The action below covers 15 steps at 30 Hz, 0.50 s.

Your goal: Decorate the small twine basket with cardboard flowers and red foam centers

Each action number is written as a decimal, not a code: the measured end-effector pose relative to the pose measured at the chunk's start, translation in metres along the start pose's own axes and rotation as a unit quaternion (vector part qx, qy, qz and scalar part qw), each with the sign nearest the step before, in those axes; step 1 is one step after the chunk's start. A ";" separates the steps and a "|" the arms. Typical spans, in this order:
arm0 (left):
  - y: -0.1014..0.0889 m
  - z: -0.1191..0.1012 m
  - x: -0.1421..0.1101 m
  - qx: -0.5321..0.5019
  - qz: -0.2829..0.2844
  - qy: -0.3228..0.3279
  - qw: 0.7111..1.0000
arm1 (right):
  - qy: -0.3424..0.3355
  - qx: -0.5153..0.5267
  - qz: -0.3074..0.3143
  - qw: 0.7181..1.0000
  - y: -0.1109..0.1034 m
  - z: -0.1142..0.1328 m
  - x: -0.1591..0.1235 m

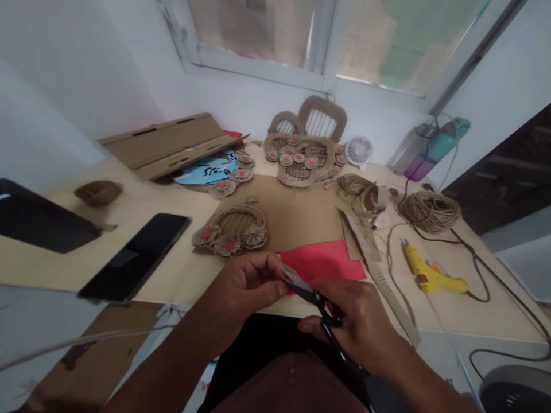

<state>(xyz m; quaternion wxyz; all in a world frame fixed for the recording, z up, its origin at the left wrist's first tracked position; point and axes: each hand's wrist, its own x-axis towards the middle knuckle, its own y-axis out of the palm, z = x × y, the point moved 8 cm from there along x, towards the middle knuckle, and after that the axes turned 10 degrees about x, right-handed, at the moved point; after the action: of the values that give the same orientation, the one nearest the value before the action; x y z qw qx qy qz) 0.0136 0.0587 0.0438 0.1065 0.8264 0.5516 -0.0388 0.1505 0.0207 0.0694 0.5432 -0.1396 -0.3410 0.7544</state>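
Observation:
Black-handled scissors [305, 291] are gripped in my right hand [357, 310], blades pointing left and a little apart. Their tips reach the fingers of my left hand [245, 287], which are closed in a pinch; what they hold is too small and hidden to make out. Just beyond both hands lies a sheet of red paper [322, 258] with a cut, uneven right edge. It rests partly on a flat brown cardboard sheet [293, 206]. Beside the sheet, a round twine-wrapped piece [236, 221] carries pleated paper flowers with red centres.
A yellow glue gun [430, 275], a twine ball [433, 211] and a serrated cardboard strip [379, 275] lie right. Decorated twine frames [305, 155] and a small fan [359, 150] stand behind. Left are a phone [138, 255], a dark device [43, 218] and folded cardboard [172, 143].

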 end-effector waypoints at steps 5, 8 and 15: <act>0.000 0.000 0.000 0.001 0.000 0.001 1.000 | -0.002 0.007 0.001 1.000 0.001 -0.001 -0.001; 0.000 0.001 0.000 0.004 -0.003 -0.001 1.000 | -0.001 -0.007 -0.002 1.000 0.000 -0.001 -0.001; -0.003 0.003 0.000 0.012 -0.011 -0.012 1.000 | 0.012 0.000 0.008 1.000 0.002 -0.004 -0.001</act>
<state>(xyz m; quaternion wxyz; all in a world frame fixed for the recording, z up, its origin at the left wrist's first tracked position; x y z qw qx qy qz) 0.0109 0.0588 0.0410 0.1025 0.8207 0.5592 -0.0566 0.1518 0.0209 0.0651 0.5413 -0.1517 -0.3335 0.7568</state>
